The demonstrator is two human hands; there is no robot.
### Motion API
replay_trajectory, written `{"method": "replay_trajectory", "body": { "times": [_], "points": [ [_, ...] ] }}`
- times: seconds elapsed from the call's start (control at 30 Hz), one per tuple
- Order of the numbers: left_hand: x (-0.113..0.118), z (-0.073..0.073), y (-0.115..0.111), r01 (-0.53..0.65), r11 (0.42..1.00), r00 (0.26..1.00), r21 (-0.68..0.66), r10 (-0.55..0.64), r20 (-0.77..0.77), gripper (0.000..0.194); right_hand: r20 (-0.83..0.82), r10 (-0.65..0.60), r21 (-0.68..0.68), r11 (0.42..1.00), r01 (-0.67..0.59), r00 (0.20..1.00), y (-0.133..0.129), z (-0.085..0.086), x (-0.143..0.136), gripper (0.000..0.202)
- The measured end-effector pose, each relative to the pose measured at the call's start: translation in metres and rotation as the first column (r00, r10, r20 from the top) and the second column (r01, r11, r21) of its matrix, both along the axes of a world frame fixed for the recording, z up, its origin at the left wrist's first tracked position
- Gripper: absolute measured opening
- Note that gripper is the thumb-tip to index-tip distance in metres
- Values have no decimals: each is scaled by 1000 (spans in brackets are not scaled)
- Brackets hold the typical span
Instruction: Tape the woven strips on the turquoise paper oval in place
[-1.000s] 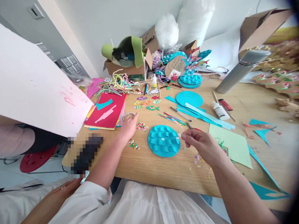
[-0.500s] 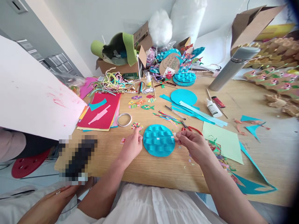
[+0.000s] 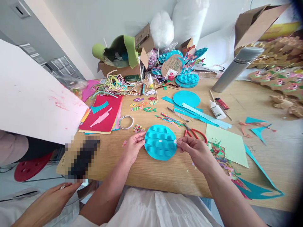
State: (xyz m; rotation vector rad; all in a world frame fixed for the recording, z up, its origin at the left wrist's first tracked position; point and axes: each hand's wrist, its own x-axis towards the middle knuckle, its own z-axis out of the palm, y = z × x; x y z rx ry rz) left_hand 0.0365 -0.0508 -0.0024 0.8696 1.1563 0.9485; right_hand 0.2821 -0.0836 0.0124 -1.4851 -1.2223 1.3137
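A round blue paper disc (image 3: 161, 149) with rows of raised wavy strips lies in front of me on the table, with two small white patches, one near its middle and one at its right edge. My left hand (image 3: 133, 146) is closed, thumb and fingers pinching the disc's left edge. At the right edge my right hand (image 3: 195, 151) pinches by the white patch; its fingertips partly hide what they grip. Red-handled scissors (image 3: 200, 135) lie just behind my right hand. Small colourful paper bits (image 3: 138, 128) are heaped behind my left hand.
Several paper fish (image 3: 149, 109), a tape roll (image 3: 126, 122), a blue paper circle (image 3: 186, 99) and blue strips lie beyond. A grey flask (image 3: 230, 72) stands right. Pale green paper (image 3: 227, 145) and scraps lie near right. A co-worker's hand (image 3: 50, 201) is at lower left.
My left hand has gone from an extended index finger beside the disc to pinching its edge. My right hand has shifted slightly and uncovered more of the scissors. The disc's near side tilts slightly.
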Motion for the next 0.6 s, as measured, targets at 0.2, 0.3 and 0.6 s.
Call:
{"method": "replay_trajectory", "body": {
  "times": [0.2,0.3,0.6],
  "points": [
    [6,6,5,-20,993,998,113,27,-63,44,188,65,92,992,-83,980,9,27,-20,35],
    [10,11,6,-10,990,998,140,19,-66,41,213,202,117,966,-230,956,22,42,-39,31],
    [15,18,5,18,978,998,207,-6,-58,32,502,268,169,902,-397,823,41,41,-67,19]
  ]
}}
